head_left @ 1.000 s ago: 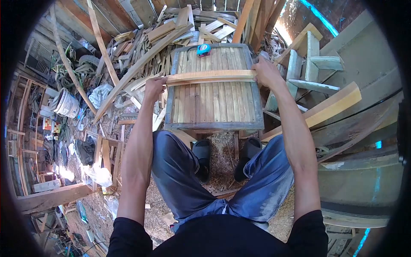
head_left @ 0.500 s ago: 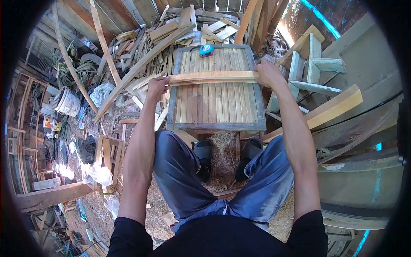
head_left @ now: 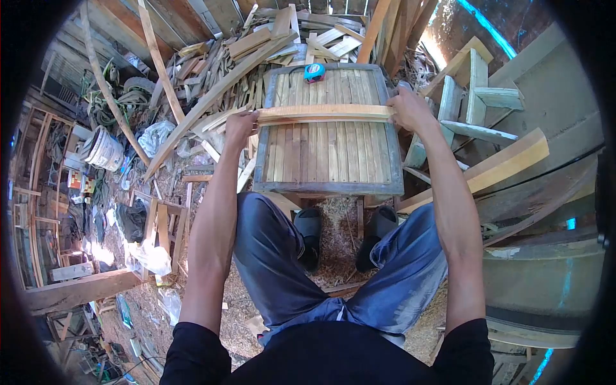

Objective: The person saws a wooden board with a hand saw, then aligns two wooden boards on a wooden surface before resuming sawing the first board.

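Observation:
Two pale wood strips (head_left: 326, 114), laid side by side, span the slatted wooden table (head_left: 321, 157) from edge to edge. My left hand (head_left: 242, 127) closes around their left end, just past the table's left side. Around the right end, my right hand (head_left: 408, 108) is closed too, near the table's right edge. Some fingers of both hands are hidden behind the wood. A blue tape measure (head_left: 314, 72) sits on the table's far part, beyond the strips.
A heap of scrap wood (head_left: 237, 70) lies behind the table. On the right stand a painted wooden frame (head_left: 478, 96) and a long board (head_left: 494, 170). A white bucket (head_left: 102, 149) is at the left, and sawdust covers the floor around my feet.
The whole view has shifted slightly, with the scene a little further right. Both hands keep their hold on the wood strips, and the tape measure stays in its place on the table.

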Motion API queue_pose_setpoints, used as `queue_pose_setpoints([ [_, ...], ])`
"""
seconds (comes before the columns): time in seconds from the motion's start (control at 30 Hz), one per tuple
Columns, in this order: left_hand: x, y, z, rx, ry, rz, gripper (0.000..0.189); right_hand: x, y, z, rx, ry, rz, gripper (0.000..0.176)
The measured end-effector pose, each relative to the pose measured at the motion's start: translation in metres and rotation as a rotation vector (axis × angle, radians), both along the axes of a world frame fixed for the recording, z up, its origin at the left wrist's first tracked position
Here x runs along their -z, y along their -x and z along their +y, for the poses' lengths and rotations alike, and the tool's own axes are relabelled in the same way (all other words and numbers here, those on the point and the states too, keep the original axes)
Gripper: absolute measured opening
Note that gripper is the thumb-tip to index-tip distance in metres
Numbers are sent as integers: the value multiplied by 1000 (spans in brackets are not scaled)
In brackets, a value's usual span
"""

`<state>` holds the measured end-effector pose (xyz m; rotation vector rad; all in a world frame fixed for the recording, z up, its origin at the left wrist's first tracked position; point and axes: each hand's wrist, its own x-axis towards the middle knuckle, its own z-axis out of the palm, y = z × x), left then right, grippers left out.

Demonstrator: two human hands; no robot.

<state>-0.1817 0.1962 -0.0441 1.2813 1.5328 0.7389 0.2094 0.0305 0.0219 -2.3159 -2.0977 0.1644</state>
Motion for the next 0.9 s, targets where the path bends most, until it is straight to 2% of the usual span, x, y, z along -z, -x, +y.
queue_pose_setpoints([
  [0.43, -7, 0, 6, 41, 92, -12, 27, -4, 2, 4, 29, 64, 13, 41],
  [0.73, -16, 2, 6, 49, 94, -44, 30, 5, 2, 6, 14, 14, -20, 36],
  [0.8, -18, 3, 9, 157, -50, 204, 37, 11, 0, 8, -46, -57, -101, 21],
  [0.83, -23, 5, 18, 315, -304, 430, 44, 7, -2, 9, -36, -62, -113, 21],
  [0.87, -24, -2, 29, 323, -307, 419, 44, 8, -1, 8, -58, -60, -118, 21],
  [0.9, -42, -9, 32, 539, -420, 564, 47, 8, 3, 5, -85, -53, -117, 21],
])
